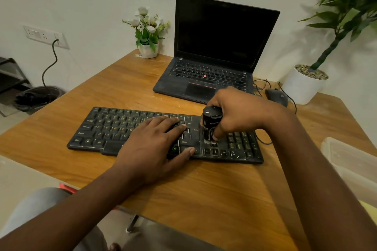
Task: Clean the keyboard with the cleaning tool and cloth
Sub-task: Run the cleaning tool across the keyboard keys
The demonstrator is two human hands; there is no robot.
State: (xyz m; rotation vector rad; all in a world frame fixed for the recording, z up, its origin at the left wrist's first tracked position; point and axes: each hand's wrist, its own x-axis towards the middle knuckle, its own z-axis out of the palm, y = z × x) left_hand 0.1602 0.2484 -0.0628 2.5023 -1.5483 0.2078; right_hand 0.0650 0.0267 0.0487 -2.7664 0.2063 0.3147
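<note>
Two hands work at the keyboard (106,128). We note the right hand (242,109) first: its fingers and thumb curl round a black cylindrical cleaning tool (211,122), gripping it upright. The tool's pale lower end touches the keys just above the arrow cluster, between the Enter column and the numeric pad. Whitish dust shows on the keys at that spot.

The left hand (155,144) lies flat on the keyboard's right-middle section, fingers straight and pressing on the keys, thumb stretched along the bottom row near the right Ctrl key. It holds nothing.

The keyboard is black and dusty and sits square on the wooden table (204,189), near its front edge. Behind it we see an open black laptop (214,46) with a dark screen. A black wired mouse (276,95) lies to the laptop's right, just beside a white pot holding a tall green plant (304,87). A small pot of white flowers (149,50) stands at the table's far corner. A clear plastic container (350,165) sits at the right edge.
</note>
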